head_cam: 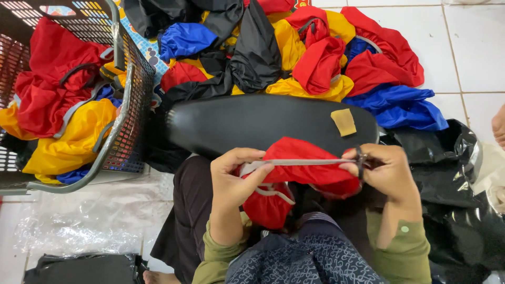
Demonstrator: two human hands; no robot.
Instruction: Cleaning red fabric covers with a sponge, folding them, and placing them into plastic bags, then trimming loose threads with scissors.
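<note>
My left hand [234, 181] and right hand [386, 173], both closed, stretch the grey strap [300, 162] of one red nylon piece [310, 168]; beyond it, the heap of coloured cloth [294, 52] looks untouched.

The laundry basket [124, 115] runs off the left edge. The heap of cloth [294, 52] is cut off at the top. A bare foot [498, 125] shows only partly at right.

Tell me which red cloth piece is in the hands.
The red piece with the grey strap, stretched between left hand and right hand; other red pieces lie untouched.
</note>
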